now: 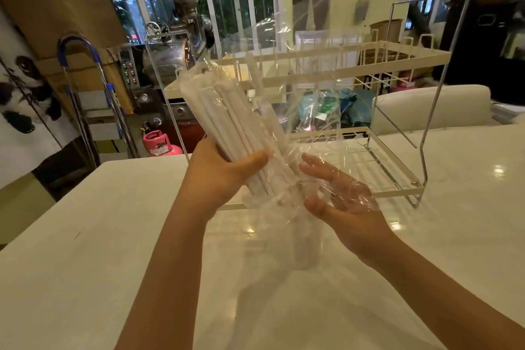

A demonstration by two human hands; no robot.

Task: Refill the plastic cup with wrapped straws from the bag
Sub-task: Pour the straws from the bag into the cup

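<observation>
White glossy tabletop point(85, 250) fills the lower view, with a cluttered room and windows behind it. On the table's far side stands a two-tier wire dish rack point(355, 60), cream trays in a chrome frame. In front of the rack, a clear plastic bag point(309, 71) billows upward, crinkled and see-through. The left hand point(218, 176) is wrapped around a bundle of white wrapped straws point(227, 111), thumb pressed across them, holding them tilted up to the left. The right hand point(341, 207) is spread open, fingers loose under the bag's film, gripping nothing firmly. Below both hands, a clear plastic cup point(306, 239) stands on the table, faint and blurred; the straws' lower ends reach its rim.
</observation>
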